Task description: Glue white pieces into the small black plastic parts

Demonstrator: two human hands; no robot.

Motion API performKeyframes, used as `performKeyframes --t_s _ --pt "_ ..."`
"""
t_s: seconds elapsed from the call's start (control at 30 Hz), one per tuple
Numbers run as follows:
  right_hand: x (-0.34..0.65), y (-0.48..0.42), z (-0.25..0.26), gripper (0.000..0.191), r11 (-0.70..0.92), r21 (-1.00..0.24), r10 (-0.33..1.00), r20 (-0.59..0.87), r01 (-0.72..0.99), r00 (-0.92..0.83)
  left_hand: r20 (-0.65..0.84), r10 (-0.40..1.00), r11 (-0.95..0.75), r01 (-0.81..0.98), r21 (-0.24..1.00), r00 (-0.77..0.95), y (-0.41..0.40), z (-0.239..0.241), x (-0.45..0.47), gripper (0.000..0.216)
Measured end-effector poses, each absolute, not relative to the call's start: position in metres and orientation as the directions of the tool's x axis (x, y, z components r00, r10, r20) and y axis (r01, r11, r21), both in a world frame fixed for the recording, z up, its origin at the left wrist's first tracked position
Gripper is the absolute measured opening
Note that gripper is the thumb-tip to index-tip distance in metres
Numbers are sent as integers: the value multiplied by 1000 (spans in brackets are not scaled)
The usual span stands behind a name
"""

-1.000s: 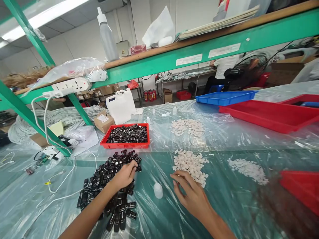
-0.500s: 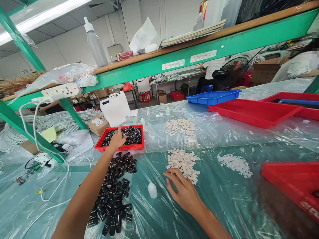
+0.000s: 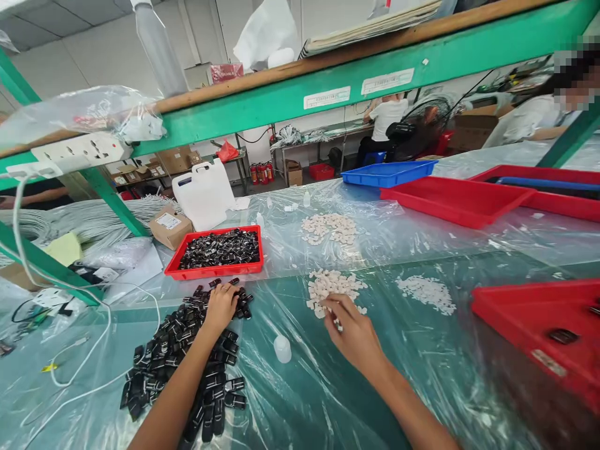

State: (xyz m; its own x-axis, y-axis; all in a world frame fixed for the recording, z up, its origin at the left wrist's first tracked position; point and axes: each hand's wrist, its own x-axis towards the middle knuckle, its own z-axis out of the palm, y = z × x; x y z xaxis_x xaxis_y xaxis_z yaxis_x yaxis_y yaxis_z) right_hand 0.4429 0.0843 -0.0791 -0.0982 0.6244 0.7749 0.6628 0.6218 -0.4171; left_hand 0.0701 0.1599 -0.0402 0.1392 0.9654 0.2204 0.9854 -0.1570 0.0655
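My left hand (image 3: 221, 307) lies over the far end of a loose pile of small black plastic parts (image 3: 162, 350), its fingers loosely spread and their tips partly hidden. Past it, a red tray (image 3: 215, 270) is filled with more of these black parts. My right hand (image 3: 354, 331) is at the near edge of a heap of small cream-coloured pieces (image 3: 330, 284). Its thumb and fingers are curved and apart, and nothing can be made out between them. Between my two hands a small translucent white bottle (image 3: 282, 349) stands upright on the plastic-covered table.
Another cream heap (image 3: 329, 229) lies farther back; white bits (image 3: 426, 294) lie to the right. A red tray (image 3: 529, 331) stands at the right, with a blue tray (image 3: 389, 173) behind. White cables (image 3: 105, 331) run along the left. A green shelf beam (image 3: 281, 103) crosses above.
My left hand has left the red tray and come nearer, onto the loose black pile. My right hand now reaches further over the cream heap. The camera view has shifted.
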Motion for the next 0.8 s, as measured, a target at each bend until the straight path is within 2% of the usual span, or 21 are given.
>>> performKeyframes --t_s 0.1,0.2,0.3,0.4,0.5,0.63,0.8 --pt "465 96 -79 30 549 -484 689 724 682 -41 244 952 -210 974 83 184 164 -39 68 14" --pt "470 96 -78 36 545 -546 750 657 637 -78 292 928 -274 955 117 230 152 -31 68 17" --pt "454 82 -79 43 585 -611 797 555 533 -239 341 895 -359 918 169 287 119 -18 75 21" --pt "432 66 -82 36 600 -680 791 430 422 -435 377 860 -449 860 242 343 73 -7 86 20" --pt "418 55 -86 49 566 -732 778 324 378 -538 404 839 -500 810 306 366 37 -4 91 16" --pt "410 50 -88 41 513 -758 806 264 403 -529 410 823 -537 773 338 393 24 -7 83 19" --pt "401 47 -87 30 524 -745 819 309 412 -483 456 805 -554 756 349 379 20 -1 83 36"
